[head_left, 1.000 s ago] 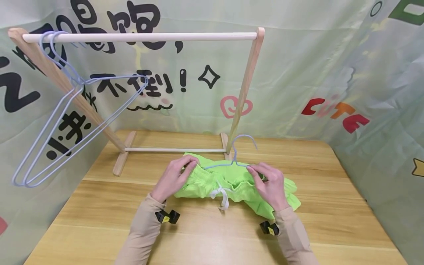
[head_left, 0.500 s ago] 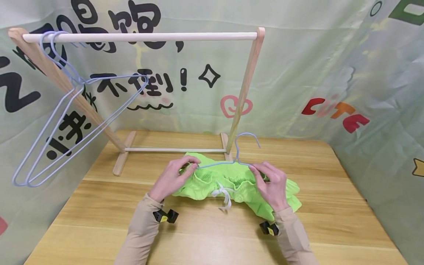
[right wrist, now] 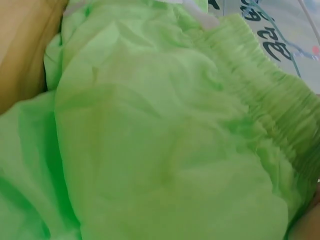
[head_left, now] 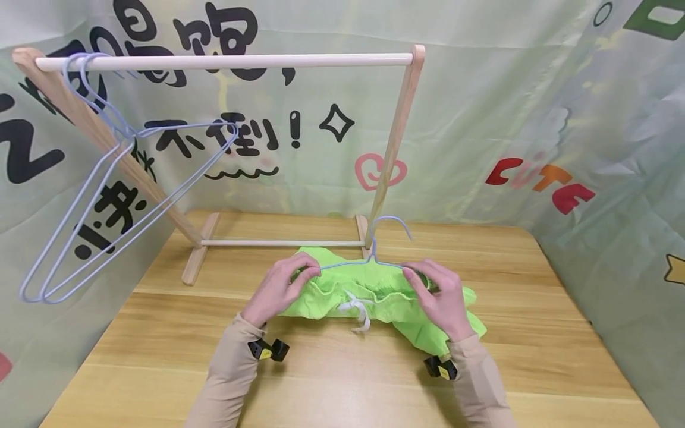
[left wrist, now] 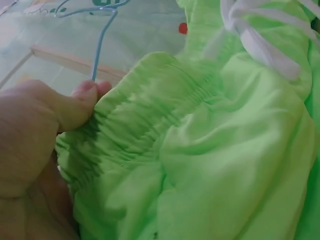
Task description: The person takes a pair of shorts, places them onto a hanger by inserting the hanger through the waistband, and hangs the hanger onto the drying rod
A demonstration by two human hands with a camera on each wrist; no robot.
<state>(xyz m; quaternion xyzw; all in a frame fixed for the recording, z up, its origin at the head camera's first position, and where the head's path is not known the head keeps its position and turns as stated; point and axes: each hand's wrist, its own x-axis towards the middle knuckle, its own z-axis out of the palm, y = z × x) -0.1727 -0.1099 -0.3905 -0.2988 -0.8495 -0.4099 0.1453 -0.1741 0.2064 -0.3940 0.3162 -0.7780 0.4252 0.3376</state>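
Bright green pants (head_left: 342, 300) with a gathered elastic waistband and a white drawstring bow (head_left: 357, 306) lie bunched on the table. A light blue wire hanger (head_left: 373, 252) runs across the waist opening, its hook up and curving right; its lower part is hidden by the cloth. My left hand (head_left: 280, 282) pinches the hanger's left arm between thumb and fingers at the waistband. In the left wrist view, its thumb (left wrist: 75, 107) presses by the wire and the gathered edge. On the other side, my right hand (head_left: 439, 297) pinches the hanger's right arm at the waistband.
A wooden rack (head_left: 398, 139) with a white top rail (head_left: 230, 61) stands behind the pants. Two more blue hangers (head_left: 123, 139) hang at the rail's left end. Printed cloth walls (head_left: 481, 107) enclose the back and sides of the wooden table (head_left: 342, 380).
The hanger's hook first shifted slightly right, then back left, and now stands further left. The drawstring bow has risen a little. Both hands keep their grip in nearly the same place.
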